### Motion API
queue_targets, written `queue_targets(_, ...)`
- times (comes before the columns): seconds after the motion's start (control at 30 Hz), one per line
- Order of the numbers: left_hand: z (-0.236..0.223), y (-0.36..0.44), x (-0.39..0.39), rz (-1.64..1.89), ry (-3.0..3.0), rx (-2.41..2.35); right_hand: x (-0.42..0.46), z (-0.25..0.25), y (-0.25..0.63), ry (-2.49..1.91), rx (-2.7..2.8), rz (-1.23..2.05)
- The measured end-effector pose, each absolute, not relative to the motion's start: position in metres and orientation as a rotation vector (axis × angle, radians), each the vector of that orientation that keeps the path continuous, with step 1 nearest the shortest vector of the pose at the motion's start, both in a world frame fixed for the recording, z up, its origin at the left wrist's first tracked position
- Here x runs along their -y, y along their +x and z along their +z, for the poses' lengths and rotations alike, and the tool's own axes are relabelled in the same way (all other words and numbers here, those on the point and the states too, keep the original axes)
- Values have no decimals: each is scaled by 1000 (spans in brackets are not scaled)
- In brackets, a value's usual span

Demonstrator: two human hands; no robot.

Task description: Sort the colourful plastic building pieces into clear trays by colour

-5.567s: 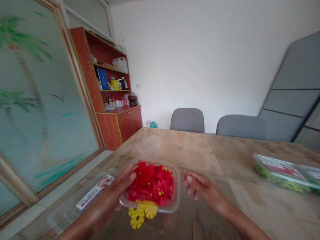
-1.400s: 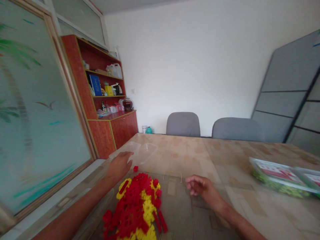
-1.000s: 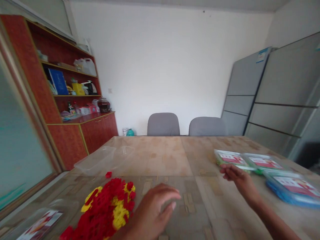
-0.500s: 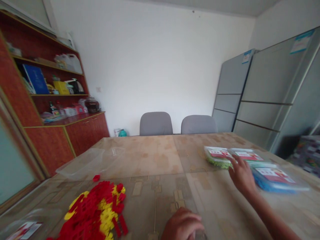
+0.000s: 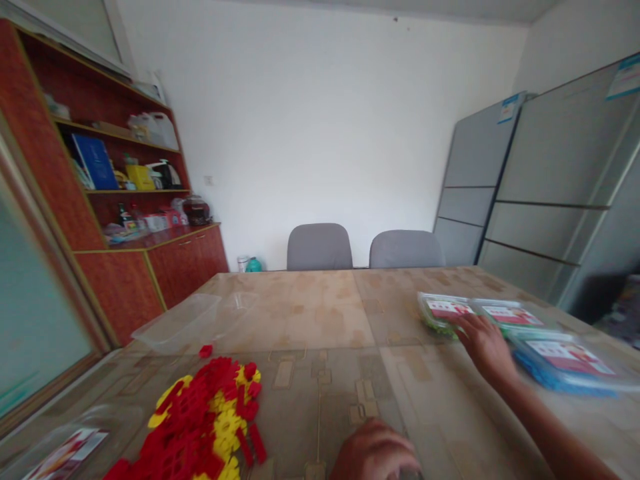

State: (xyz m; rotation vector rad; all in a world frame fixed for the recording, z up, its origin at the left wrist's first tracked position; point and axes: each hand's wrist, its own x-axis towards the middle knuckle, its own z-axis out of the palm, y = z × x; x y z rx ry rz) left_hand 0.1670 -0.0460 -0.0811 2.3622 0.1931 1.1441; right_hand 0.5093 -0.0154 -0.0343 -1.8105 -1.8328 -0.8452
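The head view looks across a patterned surface [image 5: 310,307]. The person's right hand [image 5: 485,350] is reaching out to the right of the heap of interlocking red and yellow plastic pieces [image 5: 210,417]. Its fingers [image 5: 463,327] are open, slightly spread and pointing up and left. They are at the near corner of a clear box of green pieces [image 5: 440,315], though blur hides whether they touch it. That box lies with its long axis running roughly across the view. Beside it are a second clear box with a printed card [image 5: 507,315] and a blue-filled box [image 5: 565,363], which sits tilted nearer the heap.

The person's left hand [image 5: 373,453] is cut off by the bottom edge, just right of the heap, and its fingers cannot be made out, so I cannot tell whether they are open or closed.

The heap stretches from lower left toward upper right. Just beyond it are a lone red piece [image 5: 205,351] and a clear plastic tray [image 5: 177,325]. To its left lies a clear pack with a printed card [image 5: 65,453].
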Motion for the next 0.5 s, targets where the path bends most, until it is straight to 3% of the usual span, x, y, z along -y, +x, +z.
queue_targets(0.23,-78,163,53,1109,2226,-371,35,-25,494,-1531,1945,-789)
queue_targets(0.37,-72,160,58,1182,1825,-713,50,-15,447,-1366,2009,-702)
queue_targets(0.5,-46,149,53,1157,1308,-869,74,0,374,-1222,2173,-398)
